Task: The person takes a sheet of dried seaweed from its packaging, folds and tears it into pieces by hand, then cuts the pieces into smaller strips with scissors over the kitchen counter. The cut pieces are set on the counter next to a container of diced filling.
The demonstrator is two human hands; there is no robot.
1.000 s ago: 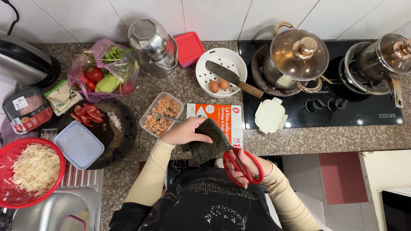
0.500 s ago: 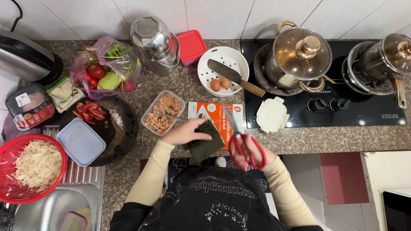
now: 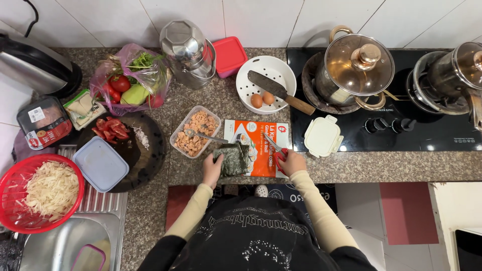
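The dark seaweed sheet (image 3: 234, 159) lies at the near counter edge, partly over the orange packet (image 3: 261, 145). It looks paper-thin, light, brittle — likely to crack or tear if pinched hard, so best held flat by an edge. The left hand (image 3: 213, 169) presses its left edge, fingers spread flat. The right hand (image 3: 292, 162) is closed around red-handled scissors (image 3: 277, 152), blades pointing toward the sheet. Just beyond sits a clear tub of shredded filling (image 3: 195, 131) with a spoon (image 3: 201, 135); far right, the covered pot (image 3: 357, 69).
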